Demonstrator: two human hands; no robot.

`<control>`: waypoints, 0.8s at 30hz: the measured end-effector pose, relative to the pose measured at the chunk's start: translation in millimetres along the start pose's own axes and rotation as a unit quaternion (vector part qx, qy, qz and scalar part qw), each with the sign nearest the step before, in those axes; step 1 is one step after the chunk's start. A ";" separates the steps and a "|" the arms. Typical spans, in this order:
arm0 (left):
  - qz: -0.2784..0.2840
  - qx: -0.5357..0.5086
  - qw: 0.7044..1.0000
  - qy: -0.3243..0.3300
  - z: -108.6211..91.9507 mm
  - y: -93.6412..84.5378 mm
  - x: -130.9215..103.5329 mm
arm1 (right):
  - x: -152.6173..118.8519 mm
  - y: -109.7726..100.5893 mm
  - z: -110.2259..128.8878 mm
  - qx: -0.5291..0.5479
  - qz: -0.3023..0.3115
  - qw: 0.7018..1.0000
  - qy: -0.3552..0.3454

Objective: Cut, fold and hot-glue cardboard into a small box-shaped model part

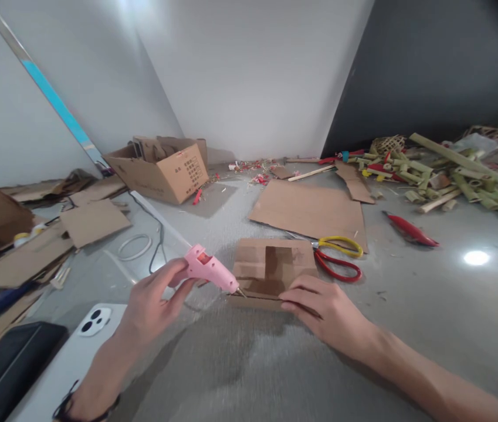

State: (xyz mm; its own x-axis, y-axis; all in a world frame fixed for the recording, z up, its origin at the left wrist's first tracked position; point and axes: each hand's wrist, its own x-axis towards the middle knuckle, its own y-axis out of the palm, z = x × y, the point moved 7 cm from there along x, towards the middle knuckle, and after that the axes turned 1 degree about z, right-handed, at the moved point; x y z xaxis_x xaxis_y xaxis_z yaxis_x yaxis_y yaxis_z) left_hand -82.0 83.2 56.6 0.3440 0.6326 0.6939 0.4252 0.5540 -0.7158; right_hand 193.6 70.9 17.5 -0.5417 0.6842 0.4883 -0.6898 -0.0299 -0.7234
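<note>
A pink hot glue gun is gripped in my left hand, its metal nozzle pointing down and right. From its back end a long clear glue stick sticks out. The nozzle tip sits at the front edge of a small folded cardboard piece with a rectangular cut-out. My right hand holds this cardboard by its front right corner, fingers closed over the edge. Just behind it lie scissors with one yellow and one red handle, blades partly hidden by the cardboard.
A flat cardboard sheet lies behind the work. Further back are an open cardboard box, a red pointed tool and a pile of cut bamboo. A white phone and a black case lie at front left.
</note>
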 end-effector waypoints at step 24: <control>-0.013 0.018 1.000 0.004 1.5 -4.0 2.0 | -2.4 -1.5 -1.3 -0.003 0.005 1.000 0.008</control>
State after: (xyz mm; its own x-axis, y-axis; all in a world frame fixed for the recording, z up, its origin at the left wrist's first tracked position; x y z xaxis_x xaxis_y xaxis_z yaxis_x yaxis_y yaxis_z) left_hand -84.3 83.0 60.8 0.3406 0.6127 0.7131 0.4037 0.5897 -0.6995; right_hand 196.5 70.3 16.9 -0.5410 0.6955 0.4729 -0.6817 -0.0333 -0.7308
